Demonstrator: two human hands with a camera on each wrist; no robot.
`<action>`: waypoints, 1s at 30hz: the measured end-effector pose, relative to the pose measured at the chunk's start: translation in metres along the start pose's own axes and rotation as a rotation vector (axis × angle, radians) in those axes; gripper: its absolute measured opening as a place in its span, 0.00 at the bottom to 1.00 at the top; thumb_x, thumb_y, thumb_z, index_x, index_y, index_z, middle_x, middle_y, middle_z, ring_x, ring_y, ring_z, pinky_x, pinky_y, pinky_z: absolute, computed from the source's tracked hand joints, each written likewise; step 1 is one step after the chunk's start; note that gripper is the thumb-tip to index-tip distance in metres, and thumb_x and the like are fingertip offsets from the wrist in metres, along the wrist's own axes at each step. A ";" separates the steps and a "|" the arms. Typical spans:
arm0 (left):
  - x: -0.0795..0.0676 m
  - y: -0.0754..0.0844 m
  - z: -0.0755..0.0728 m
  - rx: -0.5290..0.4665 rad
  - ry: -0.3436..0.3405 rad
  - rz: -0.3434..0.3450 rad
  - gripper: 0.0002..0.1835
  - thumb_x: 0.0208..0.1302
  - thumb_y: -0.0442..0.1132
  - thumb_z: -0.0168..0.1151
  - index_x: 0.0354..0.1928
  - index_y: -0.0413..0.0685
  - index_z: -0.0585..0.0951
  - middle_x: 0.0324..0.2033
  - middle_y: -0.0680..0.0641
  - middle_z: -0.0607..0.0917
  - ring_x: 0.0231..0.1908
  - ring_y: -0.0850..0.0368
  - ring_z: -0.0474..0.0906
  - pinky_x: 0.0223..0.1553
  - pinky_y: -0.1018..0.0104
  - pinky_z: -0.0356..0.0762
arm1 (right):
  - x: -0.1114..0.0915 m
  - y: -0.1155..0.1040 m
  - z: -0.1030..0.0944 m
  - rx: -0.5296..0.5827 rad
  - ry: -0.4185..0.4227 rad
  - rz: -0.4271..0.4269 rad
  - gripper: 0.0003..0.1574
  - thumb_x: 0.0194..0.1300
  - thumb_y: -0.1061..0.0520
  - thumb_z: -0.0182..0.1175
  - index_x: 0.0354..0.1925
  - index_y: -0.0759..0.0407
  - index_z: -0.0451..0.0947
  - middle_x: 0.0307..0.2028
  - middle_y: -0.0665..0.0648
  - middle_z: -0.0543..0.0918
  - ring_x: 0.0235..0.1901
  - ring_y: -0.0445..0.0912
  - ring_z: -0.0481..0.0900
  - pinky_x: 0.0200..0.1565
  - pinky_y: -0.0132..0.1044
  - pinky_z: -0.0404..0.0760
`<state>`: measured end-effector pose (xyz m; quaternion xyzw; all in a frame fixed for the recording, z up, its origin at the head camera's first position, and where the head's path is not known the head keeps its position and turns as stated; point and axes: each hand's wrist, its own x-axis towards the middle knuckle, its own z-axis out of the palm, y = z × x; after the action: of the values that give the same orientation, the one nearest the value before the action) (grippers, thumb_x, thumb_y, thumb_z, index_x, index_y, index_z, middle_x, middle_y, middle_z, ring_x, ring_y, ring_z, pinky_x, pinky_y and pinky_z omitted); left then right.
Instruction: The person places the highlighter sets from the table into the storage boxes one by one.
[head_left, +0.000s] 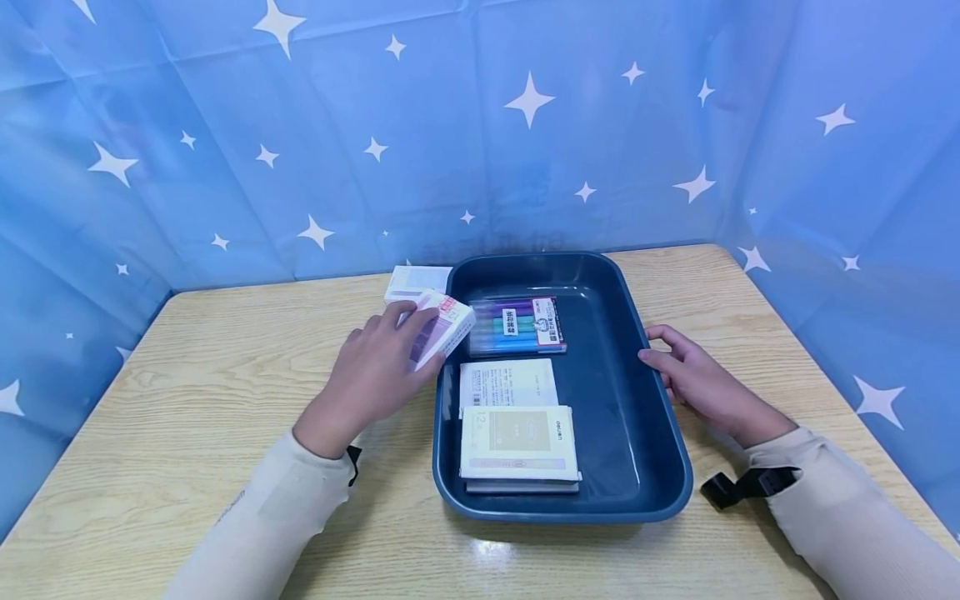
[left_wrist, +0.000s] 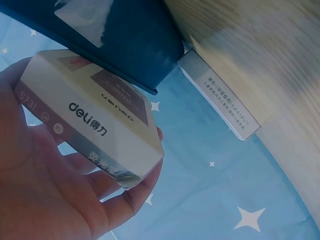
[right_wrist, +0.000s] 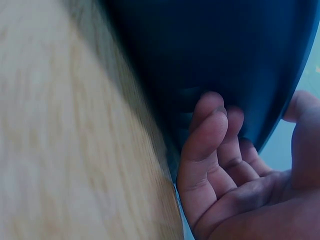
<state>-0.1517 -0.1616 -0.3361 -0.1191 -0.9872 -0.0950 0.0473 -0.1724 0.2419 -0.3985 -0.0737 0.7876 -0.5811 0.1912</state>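
My left hand [head_left: 381, 360] grips a white and purple deli highlighter box [head_left: 442, 327], tilted, at the left rim of a dark blue tray [head_left: 637, 367]. In the left wrist view the fingers wrap round the highlighter box [left_wrist: 100, 112]. Over on the right, my right hand [head_left: 693, 375] holds the tray's side, thumb at the rim and bent fingers against the outer wall [right_wrist: 200, 50]. Inside the tray lie a clear pack of coloured pens [head_left: 517, 325], a white box [head_left: 510, 382] and, nearest me, a cream deli box [head_left: 517, 442] on top of something flat.
Another white box [head_left: 414, 279] lies on the wooden table [head_left: 225, 400] beside the tray's far left corner, partly behind the held box. A blue curtain with white stars [head_left: 450, 125] hangs behind the table and along its sides.
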 end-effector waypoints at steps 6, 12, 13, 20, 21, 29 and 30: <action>0.000 0.002 0.001 -0.002 0.004 0.019 0.35 0.67 0.60 0.60 0.73 0.60 0.68 0.70 0.43 0.68 0.60 0.40 0.74 0.57 0.39 0.74 | -0.001 0.000 -0.001 0.004 0.000 0.000 0.19 0.79 0.43 0.46 0.60 0.48 0.62 0.30 0.47 0.84 0.26 0.43 0.81 0.30 0.35 0.79; 0.001 0.004 0.003 -0.008 0.005 0.037 0.35 0.66 0.60 0.59 0.73 0.60 0.68 0.70 0.43 0.68 0.61 0.40 0.73 0.57 0.39 0.74 | -0.002 0.000 -0.002 0.009 -0.003 -0.002 0.19 0.79 0.43 0.46 0.60 0.49 0.62 0.30 0.47 0.84 0.25 0.43 0.80 0.30 0.35 0.80; 0.001 0.004 0.003 -0.010 0.004 0.039 0.35 0.66 0.60 0.60 0.73 0.60 0.68 0.70 0.43 0.68 0.61 0.40 0.73 0.58 0.39 0.73 | -0.002 0.000 -0.002 0.013 -0.005 -0.002 0.19 0.79 0.43 0.46 0.60 0.49 0.62 0.30 0.47 0.84 0.25 0.43 0.80 0.30 0.35 0.80; 0.002 0.008 0.004 -0.009 0.003 0.049 0.35 0.67 0.60 0.59 0.73 0.60 0.67 0.71 0.43 0.68 0.63 0.40 0.72 0.60 0.39 0.73 | -0.002 0.000 -0.002 0.030 -0.009 -0.003 0.19 0.79 0.43 0.46 0.60 0.48 0.62 0.31 0.46 0.85 0.26 0.42 0.82 0.30 0.35 0.80; 0.002 0.009 0.004 -0.006 0.003 0.051 0.35 0.67 0.60 0.59 0.73 0.60 0.67 0.71 0.43 0.68 0.63 0.39 0.72 0.60 0.39 0.72 | -0.002 0.000 -0.001 0.031 -0.009 -0.001 0.19 0.79 0.43 0.46 0.60 0.48 0.62 0.31 0.46 0.84 0.26 0.42 0.82 0.30 0.34 0.80; 0.007 0.014 0.005 0.022 0.005 0.077 0.36 0.66 0.60 0.59 0.73 0.60 0.67 0.71 0.43 0.67 0.65 0.39 0.70 0.59 0.39 0.73 | 0.000 0.000 0.000 0.031 -0.008 0.007 0.21 0.79 0.42 0.46 0.61 0.50 0.61 0.31 0.48 0.85 0.27 0.42 0.82 0.32 0.35 0.81; 0.008 0.014 0.005 0.024 0.002 0.078 0.36 0.66 0.60 0.59 0.73 0.60 0.67 0.71 0.43 0.67 0.65 0.39 0.70 0.59 0.39 0.73 | 0.000 0.000 0.000 0.033 -0.009 0.006 0.21 0.79 0.42 0.46 0.61 0.50 0.61 0.32 0.48 0.86 0.27 0.43 0.83 0.32 0.36 0.82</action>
<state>-0.1565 -0.1450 -0.3376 -0.1568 -0.9828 -0.0813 0.0535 -0.1722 0.2425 -0.3984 -0.0706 0.7772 -0.5932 0.1978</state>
